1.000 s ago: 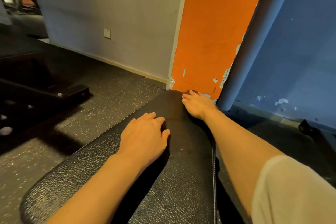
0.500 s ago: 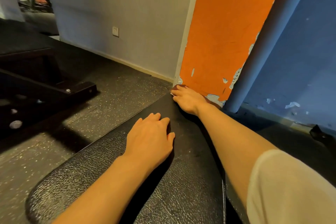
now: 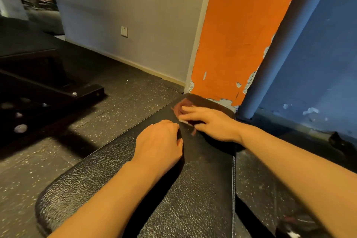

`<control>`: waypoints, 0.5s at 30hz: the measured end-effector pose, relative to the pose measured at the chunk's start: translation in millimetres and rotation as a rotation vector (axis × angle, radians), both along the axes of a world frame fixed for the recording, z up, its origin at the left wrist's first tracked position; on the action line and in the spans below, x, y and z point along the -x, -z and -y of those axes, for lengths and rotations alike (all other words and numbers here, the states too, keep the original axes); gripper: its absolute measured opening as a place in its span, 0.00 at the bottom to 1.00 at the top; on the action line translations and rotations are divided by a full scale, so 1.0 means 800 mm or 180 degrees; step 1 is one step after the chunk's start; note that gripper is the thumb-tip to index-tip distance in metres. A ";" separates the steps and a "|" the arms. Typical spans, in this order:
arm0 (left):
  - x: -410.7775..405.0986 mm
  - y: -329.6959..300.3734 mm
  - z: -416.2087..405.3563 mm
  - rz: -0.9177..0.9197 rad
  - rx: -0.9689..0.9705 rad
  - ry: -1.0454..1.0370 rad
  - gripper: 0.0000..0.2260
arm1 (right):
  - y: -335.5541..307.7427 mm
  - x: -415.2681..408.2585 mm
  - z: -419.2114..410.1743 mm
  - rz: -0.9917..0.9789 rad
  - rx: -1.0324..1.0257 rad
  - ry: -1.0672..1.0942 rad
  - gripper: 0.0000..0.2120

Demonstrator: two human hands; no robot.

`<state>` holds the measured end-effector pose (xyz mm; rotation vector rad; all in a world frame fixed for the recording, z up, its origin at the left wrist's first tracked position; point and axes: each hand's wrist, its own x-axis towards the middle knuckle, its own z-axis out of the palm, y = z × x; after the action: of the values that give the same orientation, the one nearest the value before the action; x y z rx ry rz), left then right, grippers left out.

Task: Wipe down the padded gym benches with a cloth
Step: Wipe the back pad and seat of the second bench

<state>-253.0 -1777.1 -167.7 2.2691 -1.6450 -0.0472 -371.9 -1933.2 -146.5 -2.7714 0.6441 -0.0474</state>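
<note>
I see the bench [image 3: 193, 189] running away from me, black cracked padding with a stitched seam down its right edge. All places below are given relative to the bench.

Cloth [image 3: 180, 107]: dark reddish, lying on the pad near its far end. Only part of it shows past the fingers of my right hand [image 3: 212, 123]; a small strip of it also shows under the near side of that hand. The image is blurred there, so I cannot make out its fold or full outline.

Right hand: palm down on top of the cloth, fingers stretched out fairly straight and pointing left across the pad. It presses the cloth flat to the padding; I see no curl round it.

Left hand [image 3: 160, 141]: on the pad's middle, just nearer than the right hand and close beside it. Knuckles up, fingers bent under at the tips. I cannot tell whether the tips pinch anything or only rest on the padding.

Beyond the bench's far end stands an orange wall panel [image 3: 241, 35] with flaked paint, a blue pipe [image 3: 280, 54] just right of it. A second bench frame [image 3: 58, 91], dark metal with bolts, sits on the speckled floor [image 3: 116, 121] well left of the bench. A socket [image 3: 124, 31] is on the grey wall far to the left.
</note>
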 end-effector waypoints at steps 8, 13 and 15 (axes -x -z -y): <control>0.011 -0.028 -0.047 0.0106 -0.0129 0.0064 0.08 | 0.011 0.038 -0.001 0.0217 -0.0156 0.1223 0.23; 0.010 -0.020 -0.117 0.0003 0.0126 -0.0047 0.13 | 0.015 0.008 -0.108 0.0420 -0.0101 0.0518 0.20; 0.013 -0.017 -0.141 -0.0047 0.0313 -0.0163 0.13 | 0.018 0.013 -0.155 0.0582 -0.0125 0.0277 0.22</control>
<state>-263.5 -1664.6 -154.4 2.2303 -1.5462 0.0286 -382.1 -1809.0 -160.5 -2.6601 0.7085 -0.2997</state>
